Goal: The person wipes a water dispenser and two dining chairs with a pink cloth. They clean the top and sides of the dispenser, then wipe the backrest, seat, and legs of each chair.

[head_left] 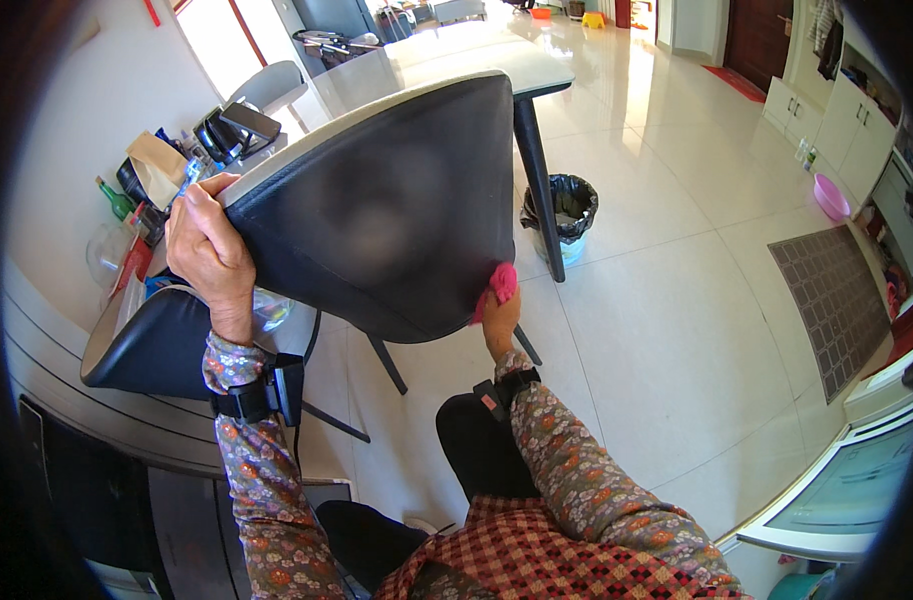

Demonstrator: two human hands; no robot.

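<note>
A chair with a dark leather-like back (396, 202) and a pale edge stands before me, its back towards me. My left hand (210, 244) grips the upper left corner of that back, fingers curled over the edge. On the lower right of the back, my right hand (501, 315) holds a bunched pink cloth (504, 281) against the dark surface near its rim. Thin dark legs of the chair show below. Part of the right fingers is hidden by the cloth.
A white-topped table (531, 64) stands beyond the chair. By its dark leg is a bin with a black bag (576, 202). A second dark chair (156, 345) stands at left, near a green bottle (115, 201) and a paper bag (156, 169). A patterned mat (831, 307) lies at right.
</note>
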